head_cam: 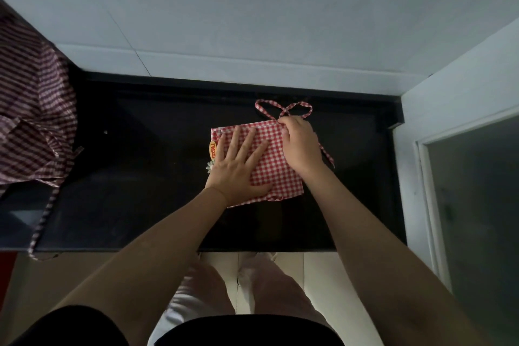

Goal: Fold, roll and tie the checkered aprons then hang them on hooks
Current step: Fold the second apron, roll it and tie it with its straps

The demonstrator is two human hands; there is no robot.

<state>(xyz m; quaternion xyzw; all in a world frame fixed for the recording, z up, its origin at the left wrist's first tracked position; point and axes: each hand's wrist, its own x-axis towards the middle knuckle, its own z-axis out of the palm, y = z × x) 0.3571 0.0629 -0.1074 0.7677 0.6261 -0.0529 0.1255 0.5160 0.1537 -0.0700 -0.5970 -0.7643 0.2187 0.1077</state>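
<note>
Your left hand (pixel 238 168) lies flat, fingers spread, pressing the folded red checkered apron (pixel 276 166) onto the dark desk (pixel 140 177). Your right hand (pixel 302 143) curls, pinching its far corner; beyond, its strap loop (pixel 283 108) lies crossed.

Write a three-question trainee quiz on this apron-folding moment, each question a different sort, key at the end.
1. True or false: the left hand lies flat with straight fingers on the folded red checkered apron.
2. Multiple choice: where is the right hand? A) hanging off the counter edge B) curled in a grip on the apron's upper right corner, near the looped strap C) lifting the apron pile at far left
3. Fill in: the apron lies on a ____ countertop.

Key: 1 true; 2 B; 3 black
</note>
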